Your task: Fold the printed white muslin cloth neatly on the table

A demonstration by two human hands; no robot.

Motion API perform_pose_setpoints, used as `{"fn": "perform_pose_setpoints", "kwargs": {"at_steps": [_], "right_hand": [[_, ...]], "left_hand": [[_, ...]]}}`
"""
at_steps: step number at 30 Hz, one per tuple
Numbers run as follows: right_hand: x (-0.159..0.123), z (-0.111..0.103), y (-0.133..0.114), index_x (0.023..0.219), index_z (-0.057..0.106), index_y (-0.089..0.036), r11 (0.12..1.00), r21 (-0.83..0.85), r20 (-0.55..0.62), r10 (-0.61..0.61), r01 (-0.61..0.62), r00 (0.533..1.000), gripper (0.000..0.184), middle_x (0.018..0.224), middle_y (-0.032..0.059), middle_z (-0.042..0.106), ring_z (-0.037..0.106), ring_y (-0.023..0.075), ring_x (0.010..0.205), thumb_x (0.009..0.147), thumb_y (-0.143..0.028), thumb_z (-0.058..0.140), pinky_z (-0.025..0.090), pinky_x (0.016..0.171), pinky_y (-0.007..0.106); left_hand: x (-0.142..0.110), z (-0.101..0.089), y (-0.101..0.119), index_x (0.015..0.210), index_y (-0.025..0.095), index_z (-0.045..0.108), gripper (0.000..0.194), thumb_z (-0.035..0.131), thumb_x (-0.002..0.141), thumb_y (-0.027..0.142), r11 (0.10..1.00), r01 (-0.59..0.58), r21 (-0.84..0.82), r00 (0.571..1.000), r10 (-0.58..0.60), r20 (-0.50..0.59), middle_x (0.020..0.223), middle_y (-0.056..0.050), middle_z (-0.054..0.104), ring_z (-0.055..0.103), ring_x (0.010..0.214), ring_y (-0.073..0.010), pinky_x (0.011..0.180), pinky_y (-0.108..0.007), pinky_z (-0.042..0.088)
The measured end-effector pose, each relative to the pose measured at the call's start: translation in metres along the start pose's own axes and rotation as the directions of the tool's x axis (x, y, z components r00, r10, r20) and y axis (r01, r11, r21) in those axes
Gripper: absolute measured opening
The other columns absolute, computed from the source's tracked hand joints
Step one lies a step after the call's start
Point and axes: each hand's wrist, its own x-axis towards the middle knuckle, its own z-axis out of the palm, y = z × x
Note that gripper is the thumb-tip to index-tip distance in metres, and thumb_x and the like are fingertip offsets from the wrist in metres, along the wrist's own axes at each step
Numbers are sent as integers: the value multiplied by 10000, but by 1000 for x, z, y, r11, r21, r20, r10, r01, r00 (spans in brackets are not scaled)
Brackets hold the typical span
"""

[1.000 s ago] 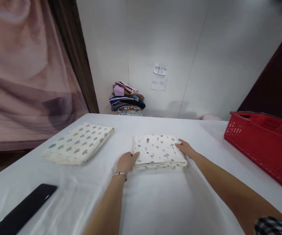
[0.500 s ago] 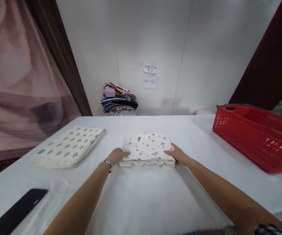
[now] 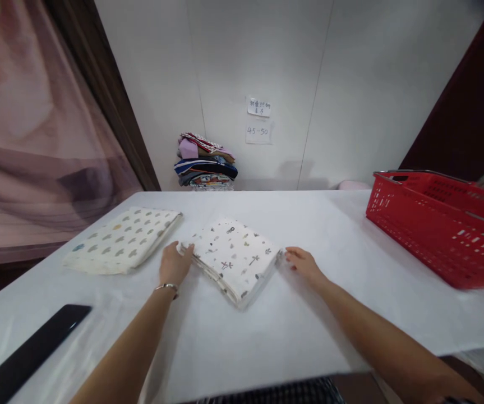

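A folded white cloth (image 3: 233,252) printed with small palm trees and other little motifs lies turned cornerwise on the white table. At its left corner, my left hand (image 3: 176,262) is closed, with the corner between thumb and fingers. My right hand (image 3: 304,264) has its curled fingertips at the opposite corner, seemingly pinching it. Left of these, a second folded cream cloth (image 3: 124,238) with grey cloud-like shapes rests flat, apart from both hands.
A red plastic basket (image 3: 435,230) stands on the right of the table (image 3: 317,331). At the left front lies a black flat object (image 3: 35,350), like a phone. Several folded fabrics (image 3: 206,163) are stacked by the back wall, near two paper notes (image 3: 259,132).
The palm-print cloth has turned from square-on to cornerwise, one corner now pointing toward me. My left hand has moved left with its corner; my right hand has shifted slightly. The view tilted a little.
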Motion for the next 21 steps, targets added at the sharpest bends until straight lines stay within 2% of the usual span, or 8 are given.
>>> {"fn": "perform_pose_setpoints", "kwargs": {"at_steps": [3,5,8,11,15,18,19,21], "right_hand": [[42,-1,-16,1035,613,-199,980,-199,50,22,-11,999,390,1090,62,613,571,202,953,735,-435,537,475,695,267],[63,8,-29,1048,617,-193,945,-326,162,52,4,985,450,1122,75,601,571,213,946,694,-468,586,467,699,271],[82,22,-46,1021,636,-188,876,-476,316,91,75,944,505,1132,90,595,569,222,929,591,-448,690,454,674,255],[90,27,-53,897,665,-167,836,-542,374,147,87,916,408,1006,91,641,584,215,858,571,-410,707,439,620,243],[86,6,-39,829,664,-150,897,-443,299,138,10,944,354,863,70,664,594,186,750,566,-382,708,421,558,226],[71,-25,-17,850,664,-150,964,-253,179,126,-78,976,355,836,60,671,599,174,724,584,-382,699,422,549,218],[65,-36,-10,879,659,-149,975,-180,140,154,-127,978,373,846,64,672,603,176,716,596,-389,693,424,537,220],[50,-55,2,943,642,-148,973,-84,55,221,-216,974,430,867,80,673,610,181,696,606,-411,688,421,504,221]], "left_hand": [[-15,0,4,1302,91,340,728,448,751,555,977,190,-95,979,-181,96,1276,-170,468,479,1130,-279,921,-359,382],[-17,0,10,1318,76,309,763,481,738,541,958,263,-116,957,-245,154,1270,-182,478,474,1140,-288,925,-368,377],[-15,1,17,1310,67,315,787,558,699,499,956,278,-96,949,-258,180,1268,-206,475,467,1148,-311,911,-384,385],[-9,8,21,1263,91,379,733,622,663,434,958,269,-99,954,-251,166,1235,-199,507,494,1122,-303,872,-363,412],[2,29,37,1255,114,393,713,669,644,357,956,238,-174,964,-211,161,1234,-175,516,495,1126,-269,885,-327,410],[11,55,64,1275,125,376,710,675,660,318,918,210,-338,957,-122,263,1243,-160,514,526,1086,-226,854,-285,433],[13,64,74,1280,125,371,705,672,668,303,881,221,-417,945,-87,317,1258,-164,499,557,1037,-213,805,-269,458],[14,79,92,1256,128,406,658,667,677,303,857,209,-470,940,-43,339,1268,-160,492,591,964,-185,718,-233,483]]}}
